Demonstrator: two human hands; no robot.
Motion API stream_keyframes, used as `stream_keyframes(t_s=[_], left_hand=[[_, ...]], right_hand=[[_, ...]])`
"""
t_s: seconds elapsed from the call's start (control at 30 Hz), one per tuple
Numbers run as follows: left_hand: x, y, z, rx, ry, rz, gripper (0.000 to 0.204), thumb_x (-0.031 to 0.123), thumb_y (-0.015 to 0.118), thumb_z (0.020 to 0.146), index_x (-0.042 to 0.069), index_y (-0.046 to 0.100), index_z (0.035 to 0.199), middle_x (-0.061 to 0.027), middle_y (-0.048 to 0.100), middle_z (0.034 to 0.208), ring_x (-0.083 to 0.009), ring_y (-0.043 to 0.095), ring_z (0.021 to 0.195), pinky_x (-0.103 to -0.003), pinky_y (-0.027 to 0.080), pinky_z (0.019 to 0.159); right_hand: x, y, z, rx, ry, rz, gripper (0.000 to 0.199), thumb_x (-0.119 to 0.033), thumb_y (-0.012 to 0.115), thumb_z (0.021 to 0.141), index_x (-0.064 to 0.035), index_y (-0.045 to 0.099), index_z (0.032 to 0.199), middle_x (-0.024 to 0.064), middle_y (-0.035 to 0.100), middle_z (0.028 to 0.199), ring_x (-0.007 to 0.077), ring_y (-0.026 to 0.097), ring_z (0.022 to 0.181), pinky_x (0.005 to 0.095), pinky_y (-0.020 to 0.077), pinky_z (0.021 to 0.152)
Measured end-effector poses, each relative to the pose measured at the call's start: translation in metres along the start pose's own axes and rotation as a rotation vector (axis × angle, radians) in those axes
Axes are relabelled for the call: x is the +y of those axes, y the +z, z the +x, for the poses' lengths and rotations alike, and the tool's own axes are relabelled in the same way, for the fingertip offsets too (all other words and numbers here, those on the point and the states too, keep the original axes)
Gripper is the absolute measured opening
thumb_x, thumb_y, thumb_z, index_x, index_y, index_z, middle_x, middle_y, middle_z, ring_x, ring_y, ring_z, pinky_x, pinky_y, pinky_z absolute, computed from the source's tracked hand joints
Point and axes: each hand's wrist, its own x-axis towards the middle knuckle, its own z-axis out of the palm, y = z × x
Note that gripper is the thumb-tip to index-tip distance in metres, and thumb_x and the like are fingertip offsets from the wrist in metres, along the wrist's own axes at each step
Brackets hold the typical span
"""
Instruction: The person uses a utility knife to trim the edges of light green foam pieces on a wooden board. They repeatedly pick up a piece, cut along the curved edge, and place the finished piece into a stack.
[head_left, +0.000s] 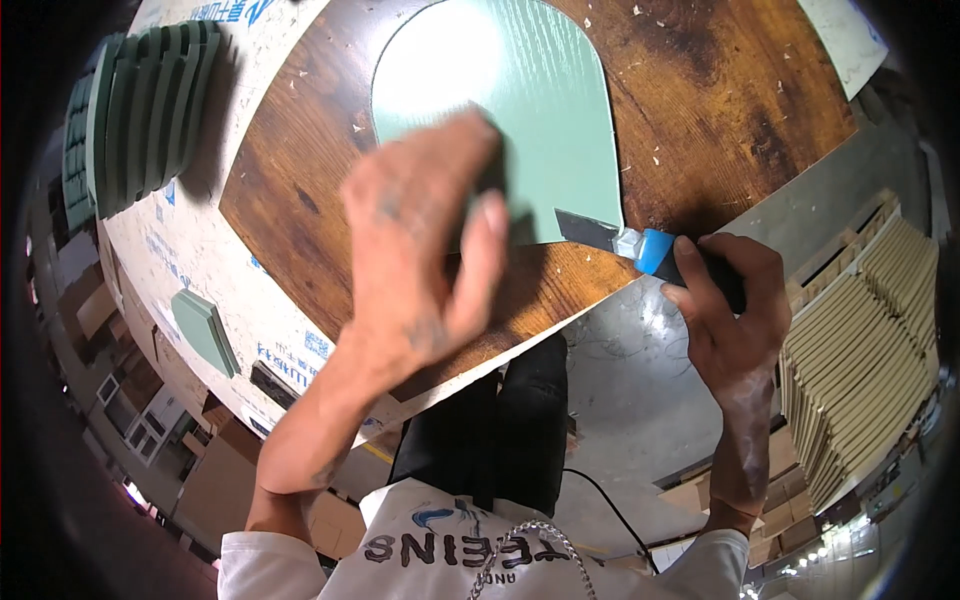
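A light green panel [570, 130] with a rounded outline lies on a brown wood-grain board [700, 90], shining with glare at its upper left. My right hand [735, 300] is closed round the blue and black handle of a utility knife [655, 252]. The knife's broad dark blade lies over the panel's lower right corner, by the edge. Over the panel's lower left part is my left hand [420, 220], blurred by motion. Its thumb stands apart from the bent fingers, and nothing shows between them; the panel's edge beneath it is hidden.
Several curved green panels [150, 120] are stacked at the far left on a white printed sheet [150, 250]. A smaller green piece [205, 330] and a dark flat object [272, 383] lie nearer. Pale scraps dot the board. Stacked tan panels [860, 350] stand on the right.
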Motion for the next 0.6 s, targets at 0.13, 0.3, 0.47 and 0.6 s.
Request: stream_keyframes(t_s=[0.13, 0.3, 0.47, 0.6], left_hand=[[-0.02, 0.02, 0.051, 0.209, -0.213, 0.487, 0.052, 0.025, 0.056, 0.099, -0.004, 0.049, 0.141, -0.0287, 0.05, 0.132, -0.0397, 0.048, 0.122, -0.057, 0.048, 0.098], [-0.026, 0.034, 0.057, 0.26, -0.193, 0.503, 0.051, 0.024, 0.055, 0.099, -0.003, 0.049, 0.142, -0.0285, 0.05, 0.132, -0.0397, 0.048, 0.122, -0.057, 0.048, 0.098], [-0.03, 0.034, 0.053, 0.263, -0.165, 0.465, 0.051, 0.023, 0.055, 0.099, -0.003, 0.048, 0.142, -0.0283, 0.049, 0.133, -0.0397, 0.049, 0.122, -0.057, 0.049, 0.098], [-0.031, 0.032, 0.05, 0.262, -0.134, 0.444, 0.05, 0.022, 0.055, 0.099, -0.002, 0.048, 0.142, -0.0281, 0.049, 0.133, -0.0397, 0.049, 0.122, -0.057, 0.049, 0.098]], right_hand=[[-0.004, 0.007, 0.002, -0.005, -0.027, 0.0, 0.045, -0.023, 0.082, 0.075, -0.0149, 0.073, 0.118, 0.008, 0.061, 0.111, 0.0281, 0.058, 0.095, 0.0391, 0.0526, 0.071], [-0.005, 0.004, 0.001, -0.032, -0.028, -0.033, 0.041, -0.025, 0.082, 0.077, -0.015, 0.074, 0.116, 0.008, 0.062, 0.111, 0.0272, 0.058, 0.098, 0.0375, 0.0533, 0.07], [0.001, 0.0, -0.006, -0.036, -0.027, -0.03, 0.044, -0.026, 0.084, 0.076, -0.0159, 0.074, 0.117, 0.008, 0.062, 0.113, 0.0269, 0.058, 0.098, 0.0366, 0.0543, 0.07], [0.01, -0.005, -0.009, -0.03, -0.044, -0.043, 0.048, -0.024, 0.085, 0.074, -0.0164, 0.074, 0.119, 0.0074, 0.062, 0.112, 0.0265, 0.059, 0.097, 0.0367, 0.0545, 0.07]])
